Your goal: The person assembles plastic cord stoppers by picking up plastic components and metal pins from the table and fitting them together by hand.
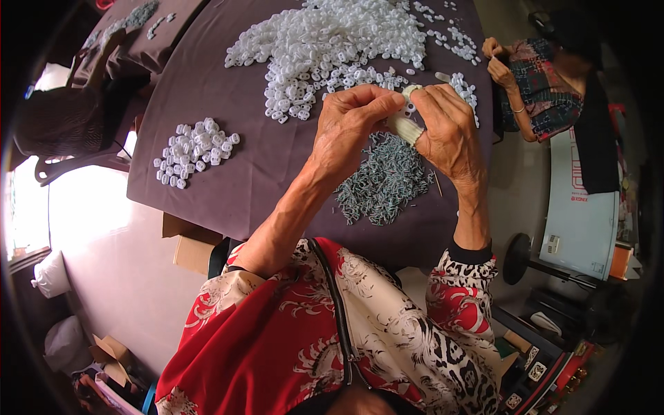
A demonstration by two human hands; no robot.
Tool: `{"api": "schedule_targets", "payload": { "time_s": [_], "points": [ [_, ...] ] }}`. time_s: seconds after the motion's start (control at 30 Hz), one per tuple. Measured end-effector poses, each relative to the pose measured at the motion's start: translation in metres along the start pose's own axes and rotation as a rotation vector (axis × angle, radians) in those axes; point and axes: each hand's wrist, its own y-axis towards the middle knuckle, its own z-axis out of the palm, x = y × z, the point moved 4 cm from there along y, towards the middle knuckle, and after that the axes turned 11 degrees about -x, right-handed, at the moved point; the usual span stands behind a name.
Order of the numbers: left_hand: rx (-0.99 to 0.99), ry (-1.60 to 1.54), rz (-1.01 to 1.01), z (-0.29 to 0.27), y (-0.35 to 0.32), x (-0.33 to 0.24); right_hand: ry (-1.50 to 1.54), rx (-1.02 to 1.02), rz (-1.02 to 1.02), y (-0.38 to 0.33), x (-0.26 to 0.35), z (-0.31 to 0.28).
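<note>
My left hand (349,128) and my right hand (449,131) meet above a dark purple table (221,180). My left fingers pinch a small white plastic piece (409,105) at the fingertips. My right hand grips a pale ribbed holder (404,126), its thumb and forefinger touching the same white piece. Directly under both hands lies a heap of small grey-blue metal pins (384,181). A big heap of white plastic pieces (325,48) covers the far middle of the table. A smaller pile of white pieces (194,151) lies at the left.
Another person (546,83) in a patterned top works at the table's far right edge. A woven chair (62,124) stands at the left. A cardboard box (190,245) sits under the table edge. Boxes and clutter fill the floor at the lower right.
</note>
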Motion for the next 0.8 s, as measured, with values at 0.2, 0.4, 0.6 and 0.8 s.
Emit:
{"api": "schedule_targets", "payload": {
  "time_s": [0.2,0.4,0.6,0.8],
  "points": [
    [0.004,-0.009,-0.004,0.004,-0.001,-0.002,0.015,-0.010,-0.033,-0.001,-0.005,0.000],
    [0.023,-0.038,-0.025,0.004,0.000,0.004,0.019,0.007,-0.026,-0.004,-0.009,0.000],
    [0.062,-0.156,-0.093,0.002,0.000,0.008,0.051,0.003,-0.011,-0.004,-0.007,-0.001],
    [0.048,-0.136,-0.112,0.002,0.000,0.007,0.060,0.021,0.000,-0.006,-0.007,-0.001]
  ]
}}
